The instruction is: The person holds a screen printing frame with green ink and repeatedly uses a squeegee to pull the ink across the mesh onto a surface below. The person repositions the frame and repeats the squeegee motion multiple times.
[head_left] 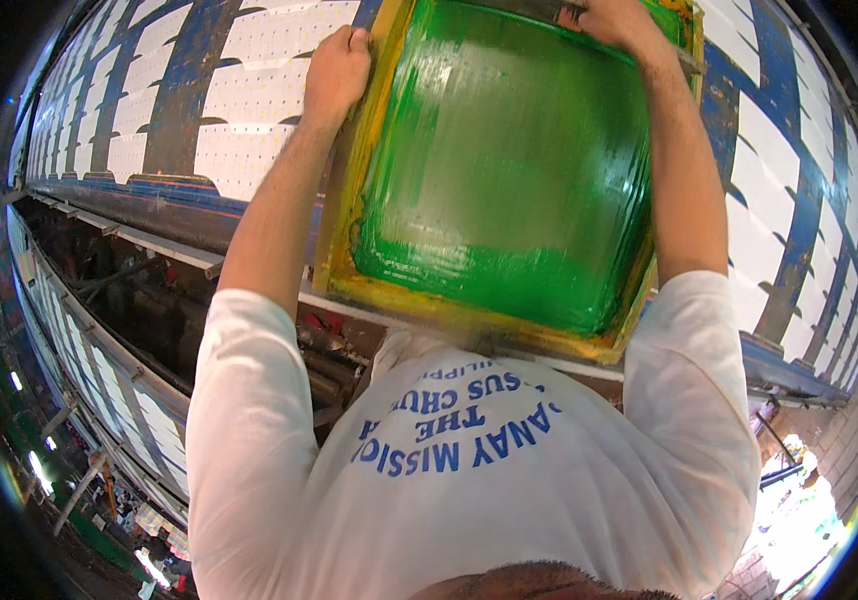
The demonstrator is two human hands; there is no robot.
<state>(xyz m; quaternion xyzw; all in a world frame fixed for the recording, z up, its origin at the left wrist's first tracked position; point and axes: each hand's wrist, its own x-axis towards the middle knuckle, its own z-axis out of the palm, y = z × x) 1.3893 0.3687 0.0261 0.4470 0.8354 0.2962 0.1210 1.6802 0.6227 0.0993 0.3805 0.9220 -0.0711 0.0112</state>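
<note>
A screen printing frame (339, 235) with yellow, ink-stained sides lies in front of me, its mesh coated in wet green ink (509, 285). My left hand (337, 75) is closed at the frame's left side, near the far corner, thumb toward the edge. Across the far end of the mesh lies a dark bar that looks like a squeegee (534, 10). Closed at its right end is my right hand (614, 22), partly cut off by the picture's top edge. Green ink is thickest along the mesh's near edge and sides.
The long blue printing table (174, 130) carries rows of white dotted cut pieces (254, 95) on the left and more white pieces (764, 165) on the right. A metal rail (149, 240) runs along its near edge. Another table with white pieces (99, 350) stands at lower left.
</note>
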